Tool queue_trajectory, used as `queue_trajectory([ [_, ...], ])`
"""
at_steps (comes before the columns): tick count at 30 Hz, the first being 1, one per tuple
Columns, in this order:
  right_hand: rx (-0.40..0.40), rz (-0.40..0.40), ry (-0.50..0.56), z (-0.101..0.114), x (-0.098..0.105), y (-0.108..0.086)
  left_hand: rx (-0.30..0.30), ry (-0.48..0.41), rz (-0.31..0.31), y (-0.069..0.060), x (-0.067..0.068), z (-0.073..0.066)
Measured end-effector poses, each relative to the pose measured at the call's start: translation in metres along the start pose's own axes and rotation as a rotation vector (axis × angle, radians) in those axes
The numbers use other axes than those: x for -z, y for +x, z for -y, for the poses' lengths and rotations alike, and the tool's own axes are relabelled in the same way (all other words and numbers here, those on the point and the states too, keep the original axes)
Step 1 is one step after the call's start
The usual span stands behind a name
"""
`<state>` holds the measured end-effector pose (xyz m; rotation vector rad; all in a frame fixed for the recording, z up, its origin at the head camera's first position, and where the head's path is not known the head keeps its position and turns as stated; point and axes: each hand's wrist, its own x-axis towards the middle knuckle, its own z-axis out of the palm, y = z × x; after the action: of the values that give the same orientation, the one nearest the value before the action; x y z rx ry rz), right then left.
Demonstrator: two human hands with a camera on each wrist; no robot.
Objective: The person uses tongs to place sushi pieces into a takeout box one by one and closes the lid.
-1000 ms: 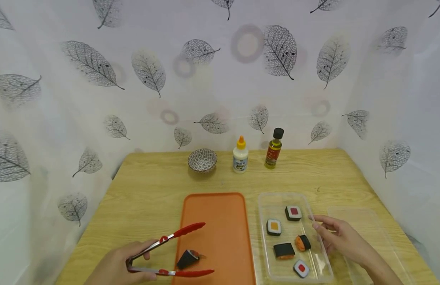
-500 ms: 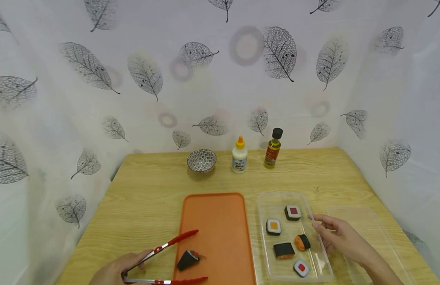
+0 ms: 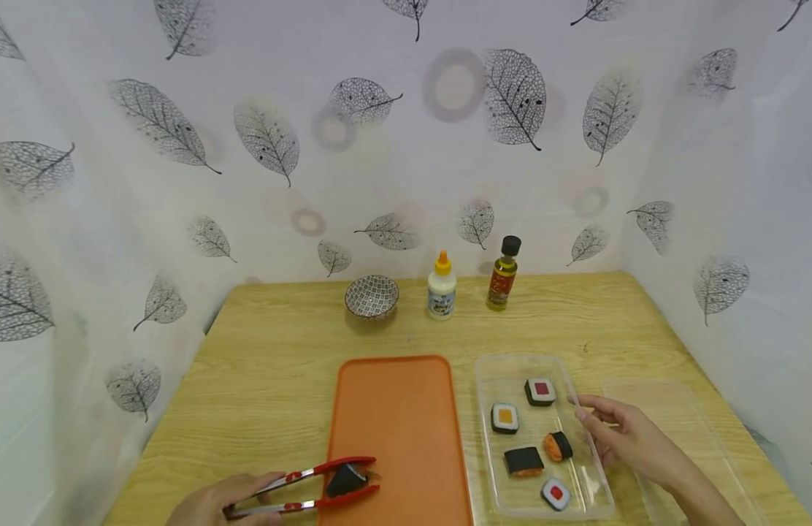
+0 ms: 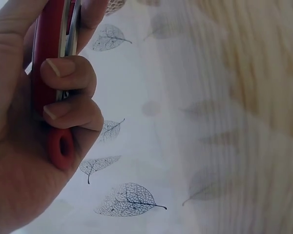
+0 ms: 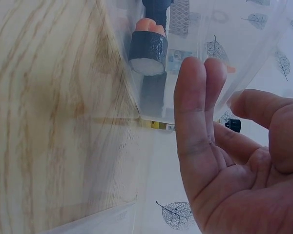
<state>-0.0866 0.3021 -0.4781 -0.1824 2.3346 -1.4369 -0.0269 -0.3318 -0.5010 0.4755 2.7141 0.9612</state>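
In the head view my left hand (image 3: 222, 500) grips red-tipped metal tongs (image 3: 304, 490), whose arms lie on either side of a dark cone-shaped sushi hand roll (image 3: 346, 481) on the orange tray (image 3: 399, 409). Whether both tips press on the roll is hard to tell. The left wrist view shows curled fingers (image 4: 71, 92) around the red handle (image 4: 48, 58). My right hand (image 3: 632, 438) rests at the right wall of a clear plastic container (image 3: 481, 438) holding several sushi pieces. Its fingers (image 5: 190, 107) are fairly straight against the outer wall in the right wrist view.
At the back of the wooden table (image 3: 281, 351) stand a patterned bowl (image 3: 372, 297), a white bottle with a yellow cap (image 3: 442, 288) and an oil bottle (image 3: 502, 276). A clear lid (image 3: 688, 431) lies right of the container. Leaf-print cloth (image 3: 393, 168) surrounds the table.
The tongs, wide apart a second ago, shift slightly left and then narrow around the hand roll. My right hand and the container stay in place.
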Motion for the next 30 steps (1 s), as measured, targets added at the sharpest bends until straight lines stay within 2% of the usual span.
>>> queue_trajectory([
  [1, 0.001, 0.000, 0.001, 0.000, 0.000, 0.000, 0.051, -0.006, 0.045, -0.001, 0.014, -0.028],
  [2, 0.001, 0.001, 0.002, -0.001, 0.000, 0.000, 0.073, -0.001, 0.052, 0.000, 0.018, -0.036],
  [3, 0.002, 0.002, 0.003, -0.001, 0.000, 0.001, 0.084, 0.016, 0.058, 0.001, 0.018, -0.037],
  [4, 0.003, 0.003, 0.004, -0.001, 0.000, 0.001, 0.075, 0.026, 0.045, 0.002, 0.015, -0.032],
  [5, 0.004, 0.004, 0.005, -0.001, 0.000, 0.001, 0.105, 0.034, 0.031, 0.002, 0.009, -0.021],
  [6, 0.004, 0.004, 0.006, -0.002, 0.000, 0.001, 0.101, 0.060, 0.020, 0.003, 0.004, -0.011],
  [8, 0.004, 0.004, 0.005, -0.002, 0.000, 0.001, 0.124, 0.075, 0.001, 0.004, -0.002, 0.001],
  [10, 0.003, 0.004, 0.004, -0.001, 0.000, 0.001, 0.149, 0.074, -0.030, 0.004, -0.003, -0.002],
  [14, -0.002, 0.001, 0.005, -0.002, 0.000, 0.001, 0.133, 0.094, -0.202, 0.003, -0.003, -0.029],
  [17, -0.007, -0.004, 0.004, -0.003, -0.001, 0.002, 0.064, 0.114, -0.326, 0.006, -0.006, -0.041],
  [19, -0.009, -0.005, 0.005, -0.004, -0.001, 0.002, 0.009, 0.108, -0.354, 0.012, -0.007, -0.048],
  [22, -0.014, -0.007, 0.006, -0.005, -0.001, 0.002, -0.122, 0.089, -0.364, 0.023, -0.008, -0.055],
  [24, -0.010, -0.003, 0.008, -0.005, -0.001, 0.002, -0.209, 0.079, -0.347, 0.031, -0.009, -0.060],
  [27, -0.012, 0.002, 0.013, -0.006, -0.001, 0.002, -0.310, 0.105, -0.334, 0.042, -0.010, -0.068],
  [30, -0.005, 0.008, 0.014, -0.006, 0.000, 0.003, -0.384, 0.121, -0.333, 0.053, -0.011, -0.078],
])
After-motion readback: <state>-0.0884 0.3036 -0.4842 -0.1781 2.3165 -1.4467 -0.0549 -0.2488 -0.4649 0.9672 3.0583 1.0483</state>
